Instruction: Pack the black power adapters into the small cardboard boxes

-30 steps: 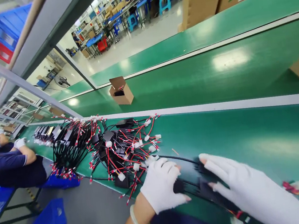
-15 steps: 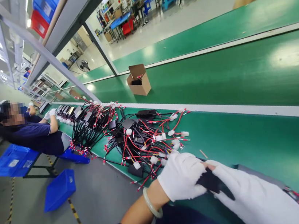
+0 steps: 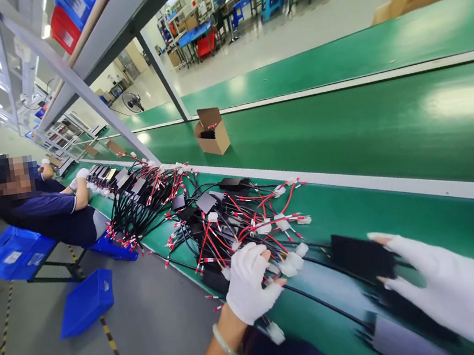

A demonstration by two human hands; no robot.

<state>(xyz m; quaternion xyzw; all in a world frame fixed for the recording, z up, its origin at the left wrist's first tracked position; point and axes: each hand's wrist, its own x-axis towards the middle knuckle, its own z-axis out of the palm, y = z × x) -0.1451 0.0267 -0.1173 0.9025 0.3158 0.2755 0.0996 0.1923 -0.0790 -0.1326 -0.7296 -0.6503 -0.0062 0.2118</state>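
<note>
My left hand (image 3: pixel 251 283), in a white fingerless glove, rests at the near edge of a tangled pile of black modules with red and black wires and white plugs (image 3: pixel 226 225); its fingers curl on the wires and plugs there. My right hand (image 3: pixel 449 295), also gloved, holds a flat black module (image 3: pixel 361 257) between thumb and forefinger, a black cable trailing from it across the green bench (image 3: pixel 400 220). A second blurred black module (image 3: pixel 398 339) lies under my right wrist.
A second wire bundle pile (image 3: pixel 139 199) lies farther left. A small open cardboard box (image 3: pixel 211 131) stands on the green conveyor belt (image 3: pixel 343 122). A seated co-worker (image 3: pixel 40 206) works at the left end. Blue bins (image 3: pixel 85 302) sit on the floor.
My hands have come apart: the left moved onto the wire pile, the right shifted right with the black module. The view turned slightly left.
</note>
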